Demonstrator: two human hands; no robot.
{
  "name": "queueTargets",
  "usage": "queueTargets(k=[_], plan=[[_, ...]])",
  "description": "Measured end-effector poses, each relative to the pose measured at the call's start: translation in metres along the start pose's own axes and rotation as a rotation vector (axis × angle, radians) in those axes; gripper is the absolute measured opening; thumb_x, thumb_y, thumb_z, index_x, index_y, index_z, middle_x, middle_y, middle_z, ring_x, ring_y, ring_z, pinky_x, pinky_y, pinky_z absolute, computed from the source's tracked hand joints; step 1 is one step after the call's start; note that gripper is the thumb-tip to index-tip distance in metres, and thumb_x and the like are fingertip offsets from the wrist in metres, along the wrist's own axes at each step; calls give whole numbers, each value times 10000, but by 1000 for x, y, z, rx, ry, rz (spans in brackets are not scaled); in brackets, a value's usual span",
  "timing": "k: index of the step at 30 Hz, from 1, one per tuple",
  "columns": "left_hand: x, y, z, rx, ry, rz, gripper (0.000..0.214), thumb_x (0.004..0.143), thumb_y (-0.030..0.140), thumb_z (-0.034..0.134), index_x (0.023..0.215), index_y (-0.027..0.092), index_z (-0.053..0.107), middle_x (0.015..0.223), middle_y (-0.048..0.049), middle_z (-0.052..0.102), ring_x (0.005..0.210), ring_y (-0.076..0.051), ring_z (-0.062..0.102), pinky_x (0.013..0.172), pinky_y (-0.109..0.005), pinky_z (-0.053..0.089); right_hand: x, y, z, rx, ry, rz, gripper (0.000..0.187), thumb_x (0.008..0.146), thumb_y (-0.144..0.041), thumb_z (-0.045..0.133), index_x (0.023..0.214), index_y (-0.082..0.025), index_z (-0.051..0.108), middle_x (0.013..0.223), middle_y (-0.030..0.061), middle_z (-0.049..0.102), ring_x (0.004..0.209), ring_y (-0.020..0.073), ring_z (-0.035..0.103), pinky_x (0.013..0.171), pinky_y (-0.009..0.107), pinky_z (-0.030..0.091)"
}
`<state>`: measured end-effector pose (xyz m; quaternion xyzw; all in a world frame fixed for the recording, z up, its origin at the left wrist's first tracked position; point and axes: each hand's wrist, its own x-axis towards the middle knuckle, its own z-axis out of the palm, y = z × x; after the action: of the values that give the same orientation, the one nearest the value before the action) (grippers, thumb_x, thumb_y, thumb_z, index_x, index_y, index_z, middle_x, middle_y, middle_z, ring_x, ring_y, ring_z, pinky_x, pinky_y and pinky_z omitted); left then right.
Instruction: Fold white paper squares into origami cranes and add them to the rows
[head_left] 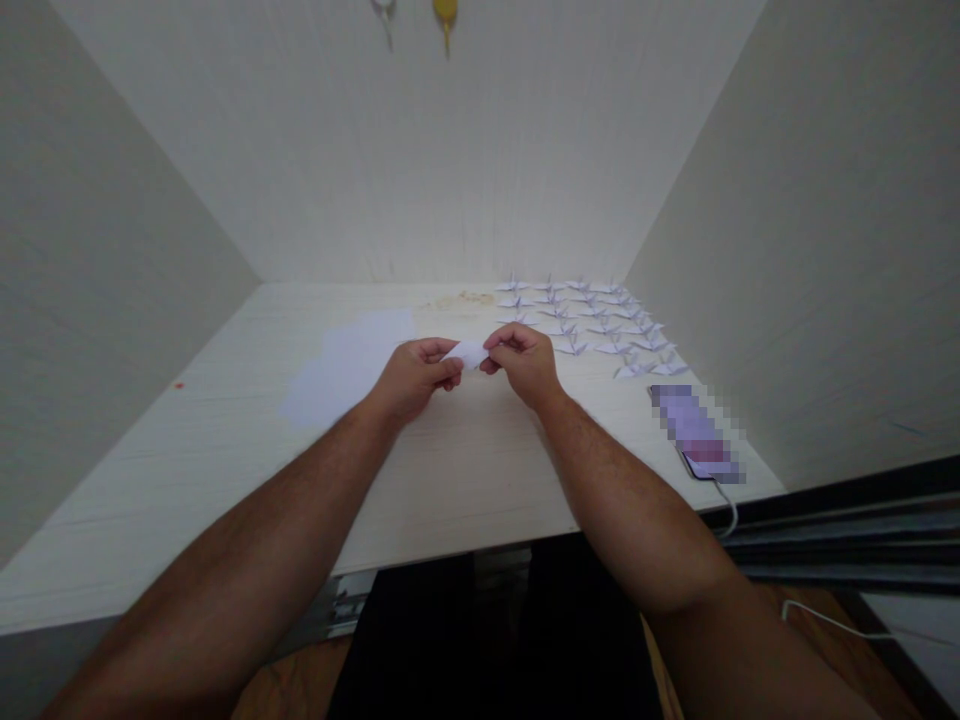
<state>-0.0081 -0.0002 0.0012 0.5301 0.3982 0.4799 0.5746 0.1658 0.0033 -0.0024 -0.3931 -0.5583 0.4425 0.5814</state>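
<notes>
A small folded piece of white paper (466,353) is pinched between both hands above the middle of the white desk (225,450). My left hand (415,376) grips its left end with curled fingers. My right hand (523,362) holds its right end, fingers closed over it. Much of the paper is hidden by my fingertips. A stack of flat white paper sheets (346,366) lies on the desk just left of my left hand.
Several rows of finished white paper cranes (592,320) stand at the back right of the desk. A phone (697,432) with a white cable lies near the right front edge. Walls enclose the desk on three sides.
</notes>
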Motion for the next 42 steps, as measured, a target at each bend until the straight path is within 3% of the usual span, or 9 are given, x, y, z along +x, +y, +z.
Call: queueTargets(k=[8,13,20,28,37,42], plan=[[-3,-3,3,36,60,28,273,680,291,785,883,124,711,718,-53,715,605,-154,675,547,-251,499,0,-2,5,16,39,18,233,678,-318,729,807,-203,573,553,-75,598,491,103,615,466,202,466],[-5,-6,8,52,71,66,288,687,342,817,861,140,711,795,-67,743,738,-190,716,671,-304,561,0,-4,5,-50,-6,48,193,699,-334,730,723,-179,619,568,-32,626,502,103,603,480,221,486],[-3,-7,6,128,154,100,283,689,389,815,758,138,705,723,-58,719,660,-157,666,643,-292,545,-3,-4,2,-49,-92,48,204,682,-336,761,727,-161,667,607,1,676,518,104,599,502,232,495],[-1,-8,5,-17,189,66,265,626,344,836,691,147,671,663,-19,682,614,-134,653,657,-285,543,-2,-2,-2,-51,-114,77,242,699,-386,756,715,-157,680,576,14,677,517,111,603,524,243,502],[-1,-3,7,-133,96,21,290,567,320,859,637,157,629,611,-5,654,569,-126,629,622,-274,525,0,-2,-4,51,-156,91,275,673,-410,782,674,-165,657,555,3,669,495,105,595,521,236,497],[-3,-3,3,-83,44,36,314,580,362,863,663,154,642,625,-22,668,570,-130,625,613,-278,524,0,-1,-6,139,-222,158,302,649,-427,798,697,-167,652,579,-1,676,508,109,607,532,240,506]])
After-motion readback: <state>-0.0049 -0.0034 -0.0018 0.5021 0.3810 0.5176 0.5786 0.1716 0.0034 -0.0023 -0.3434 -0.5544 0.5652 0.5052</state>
